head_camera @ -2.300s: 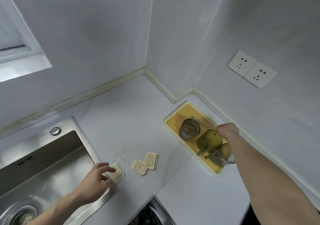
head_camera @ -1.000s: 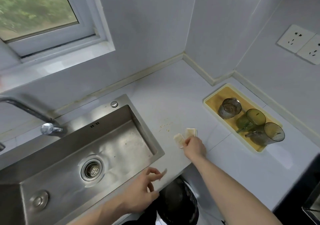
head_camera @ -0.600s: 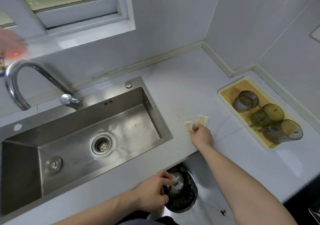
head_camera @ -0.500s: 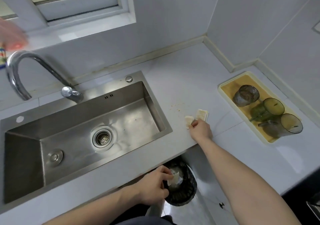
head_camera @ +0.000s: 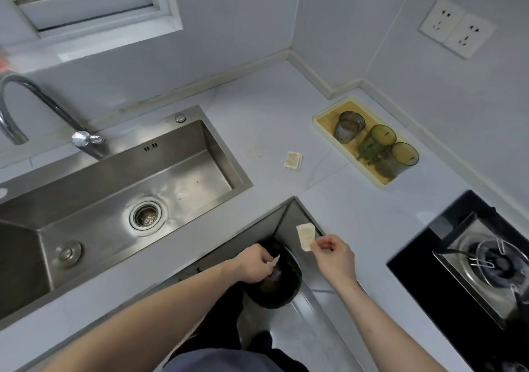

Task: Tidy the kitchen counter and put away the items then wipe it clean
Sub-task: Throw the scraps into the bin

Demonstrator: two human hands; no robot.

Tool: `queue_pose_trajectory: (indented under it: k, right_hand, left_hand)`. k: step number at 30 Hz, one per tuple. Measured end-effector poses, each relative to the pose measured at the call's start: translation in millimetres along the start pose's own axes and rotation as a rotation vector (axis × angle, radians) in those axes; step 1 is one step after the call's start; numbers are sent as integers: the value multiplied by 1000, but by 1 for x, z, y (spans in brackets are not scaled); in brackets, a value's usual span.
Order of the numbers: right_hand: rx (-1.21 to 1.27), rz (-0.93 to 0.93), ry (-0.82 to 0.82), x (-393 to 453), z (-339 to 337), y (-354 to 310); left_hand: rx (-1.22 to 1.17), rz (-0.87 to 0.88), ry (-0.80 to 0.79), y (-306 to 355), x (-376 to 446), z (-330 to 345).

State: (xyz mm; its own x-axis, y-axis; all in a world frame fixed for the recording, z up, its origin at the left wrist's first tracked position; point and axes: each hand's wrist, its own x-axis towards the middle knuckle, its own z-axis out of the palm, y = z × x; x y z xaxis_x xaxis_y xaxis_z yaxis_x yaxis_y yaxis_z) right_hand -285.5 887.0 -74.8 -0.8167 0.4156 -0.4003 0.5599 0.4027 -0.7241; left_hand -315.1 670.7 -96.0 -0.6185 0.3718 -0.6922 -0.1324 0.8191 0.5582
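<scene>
My right hand (head_camera: pixel 333 255) pinches a pale square cracker (head_camera: pixel 305 236) by one corner and holds it in the air just right of the black bin (head_camera: pixel 283 291) on the floor. Over the bin's mouth, my left hand (head_camera: pixel 254 263) is closed on a small pale cracker piece (head_camera: pixel 274 260). One more cracker (head_camera: pixel 293 160) lies on the white counter (head_camera: pixel 357 214) between the sink and the tray, with crumbs (head_camera: pixel 254 153) to its left.
A steel sink (head_camera: pixel 120 188) with a curved tap (head_camera: pixel 43 108) fills the left. A yellow tray (head_camera: pixel 322 117) with three glasses sits by the back wall. A black gas hob (head_camera: pixel 472 260) is at the right. Wall sockets (head_camera: pixel 455 27) are above.
My right hand lifted one of the two crackers off the counter and carried it down toward the bin. My left hand stayed over the bin with its piece. The view shifted right, revealing the hob.
</scene>
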Motion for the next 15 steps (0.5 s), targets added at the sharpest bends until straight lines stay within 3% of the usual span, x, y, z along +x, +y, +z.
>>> queue_pose_trajectory:
  k: [8,15]
  right_hand:
    - [27,116,-26,-48,-11,57]
    - [-11,271,-69,-49,11,85]
  left_hand:
    - [64,-19,42,-13,-28,8]
    - [4,4,28,-21,-41,-25]
